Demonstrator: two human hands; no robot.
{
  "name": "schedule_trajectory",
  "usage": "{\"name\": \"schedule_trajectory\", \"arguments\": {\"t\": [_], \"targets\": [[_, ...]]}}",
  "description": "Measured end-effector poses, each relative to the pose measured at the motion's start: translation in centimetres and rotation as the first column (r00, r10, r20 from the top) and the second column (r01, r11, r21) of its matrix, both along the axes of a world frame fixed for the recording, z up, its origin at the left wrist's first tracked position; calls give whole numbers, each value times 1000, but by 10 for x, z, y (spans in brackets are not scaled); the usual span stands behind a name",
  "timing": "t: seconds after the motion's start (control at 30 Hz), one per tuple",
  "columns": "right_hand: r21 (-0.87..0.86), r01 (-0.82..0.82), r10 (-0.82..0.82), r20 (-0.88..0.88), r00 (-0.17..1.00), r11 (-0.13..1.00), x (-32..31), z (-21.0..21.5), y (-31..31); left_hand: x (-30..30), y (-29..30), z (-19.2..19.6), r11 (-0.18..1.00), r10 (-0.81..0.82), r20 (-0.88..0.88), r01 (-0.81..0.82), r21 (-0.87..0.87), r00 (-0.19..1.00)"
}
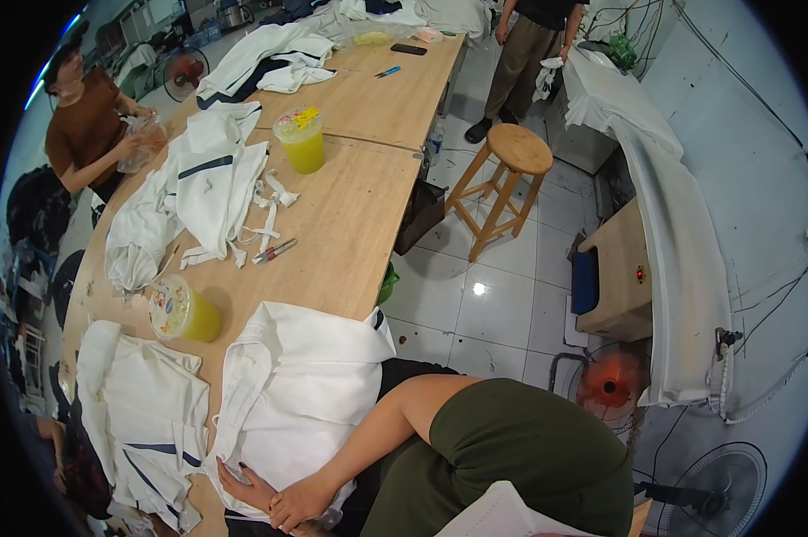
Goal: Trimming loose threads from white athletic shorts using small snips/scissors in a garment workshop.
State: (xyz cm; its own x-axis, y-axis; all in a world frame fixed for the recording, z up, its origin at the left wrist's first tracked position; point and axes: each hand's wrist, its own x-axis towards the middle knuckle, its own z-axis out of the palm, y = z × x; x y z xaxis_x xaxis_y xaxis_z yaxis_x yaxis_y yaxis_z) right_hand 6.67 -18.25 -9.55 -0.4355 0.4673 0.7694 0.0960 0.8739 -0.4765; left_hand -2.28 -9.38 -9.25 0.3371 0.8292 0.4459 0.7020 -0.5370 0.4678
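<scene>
A white garment (pixel 305 385) lies spread over the near edge of the long wooden table (pixel 359 215). My right hand (pixel 301 503) reaches across on a bare forearm from a green sleeve and rests at the garment's lower edge, fingers curled on the cloth. My left hand (pixel 241 481), with dark nails, lies flat on the same cloth, touching the right hand. Its forearm is out of view.
Two plastic cups of yellow drink (pixel 187 311) (pixel 303 141) stand on the table among more white garments (pixel 202 183) (pixel 144 421), beside a red pen (pixel 275 251). A person in brown (pixel 86 125) sits at the left; another stands at the far end (pixel 534 45). A wooden stool (pixel 511 170) and fans (pixel 611 385) stand on the tiled floor.
</scene>
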Motion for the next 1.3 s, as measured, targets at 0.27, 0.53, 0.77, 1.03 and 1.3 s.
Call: {"name": "schedule_trajectory", "arguments": {"t": [0.27, 0.53, 0.77, 1.03, 1.3], "targets": [[25, 15, -14, -6, 1000, 1000, -1, -3, 1, -1, 2, -3, 1000, 0, -4, 0, -1, 1000], [16, -5, 4, 6, 1000, 1000, -2, -4, 1, 1, -1, 2, 1000, 5, -9, -5, -5, 1000], [17, 1, -1, 1, 1000, 1000, -2, -4, 1, -1, 0, 1, 1000, 5, -22, -5, 5, 1000], [25, 8, -8, -2, 1000, 1000, -3, -7, 4, 4, -1, 5, 1000, 2, -13, -2, -5, 1000], [13, 13, -13, 13, 1000, 1000, -9, -7, 1, 0, -5, 6, 1000, 0, 2, 0, -7, 1000]]}}
